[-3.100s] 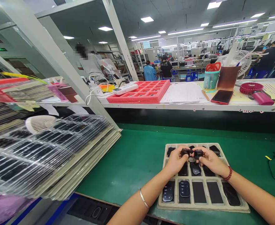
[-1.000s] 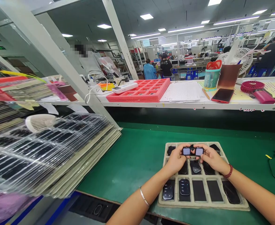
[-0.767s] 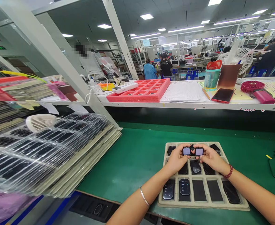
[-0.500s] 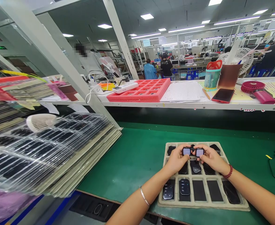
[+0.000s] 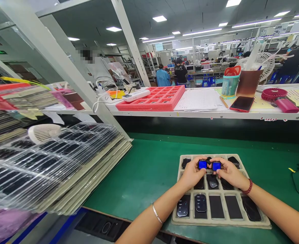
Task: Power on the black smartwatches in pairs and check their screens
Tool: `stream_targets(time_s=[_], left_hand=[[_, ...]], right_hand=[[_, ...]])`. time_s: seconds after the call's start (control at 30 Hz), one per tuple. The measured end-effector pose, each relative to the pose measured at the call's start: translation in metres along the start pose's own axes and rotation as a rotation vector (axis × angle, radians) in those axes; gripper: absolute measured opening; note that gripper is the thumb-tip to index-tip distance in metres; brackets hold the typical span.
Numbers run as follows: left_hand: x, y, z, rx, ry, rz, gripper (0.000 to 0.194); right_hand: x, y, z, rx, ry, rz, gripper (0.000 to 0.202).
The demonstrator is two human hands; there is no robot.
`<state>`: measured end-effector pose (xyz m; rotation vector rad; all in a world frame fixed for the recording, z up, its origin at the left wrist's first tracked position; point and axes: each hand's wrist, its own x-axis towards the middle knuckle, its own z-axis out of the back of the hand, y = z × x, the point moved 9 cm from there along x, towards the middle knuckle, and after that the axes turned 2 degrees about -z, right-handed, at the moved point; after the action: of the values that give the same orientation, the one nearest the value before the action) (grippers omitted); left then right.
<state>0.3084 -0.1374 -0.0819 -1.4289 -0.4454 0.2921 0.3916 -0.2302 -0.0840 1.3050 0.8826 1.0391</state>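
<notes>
My left hand [image 5: 193, 172] is closed on a smartwatch [image 5: 202, 164] whose square screen glows solid blue. Close beside it, my right hand [image 5: 228, 171] grips a second smartwatch [image 5: 216, 166], also lit blue. Both are held just above a beige compartment tray [image 5: 195, 222]. In the tray's front row, two watches with text on their screens lie at the left, one watch [image 5: 182, 206] in the corner and another watch [image 5: 201, 202] beside it. Two front pockets show only dark lining, and a dark watch [image 5: 251, 208] fills the right one. My hands partly cover the back rows.
Stacked trays under clear plastic covers [image 5: 62, 159] stand on the left, with a white fan [image 5: 44, 133] behind. A shelf [image 5: 202, 115] crosses above the green table [image 5: 129, 183], carrying a red foam tray [image 5: 149, 106], papers and a phone [image 5: 242, 103]. A cable [image 5: 295, 184] lies at the right.
Both watch screens have turned from pale white-lilac to solid blue. My hands have stayed in practically the same place, still gripping the watches.
</notes>
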Motion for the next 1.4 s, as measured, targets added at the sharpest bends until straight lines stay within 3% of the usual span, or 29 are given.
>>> stream_targets(time_s=[0.27,0.57,1.07,1.4], left_hand=[[0.001,-0.005,0.002,0.033,-0.019,-0.064,0.039],[-0.001,-0.007,0.001,0.008,-0.001,-0.022,0.025],[-0.002,-0.006,-0.002,-0.088,0.013,0.074,0.036],[0.001,0.004,0.001,-0.059,0.005,0.086,0.032]], right_hand=[[0.000,-0.005,-0.002,-0.012,0.036,-0.024,0.036],[0.000,-0.003,-0.002,0.024,0.043,-0.024,0.030],[0.000,-0.003,0.003,0.080,0.036,-0.105,0.029],[-0.001,-0.003,0.004,0.071,0.009,-0.099,0.029]])
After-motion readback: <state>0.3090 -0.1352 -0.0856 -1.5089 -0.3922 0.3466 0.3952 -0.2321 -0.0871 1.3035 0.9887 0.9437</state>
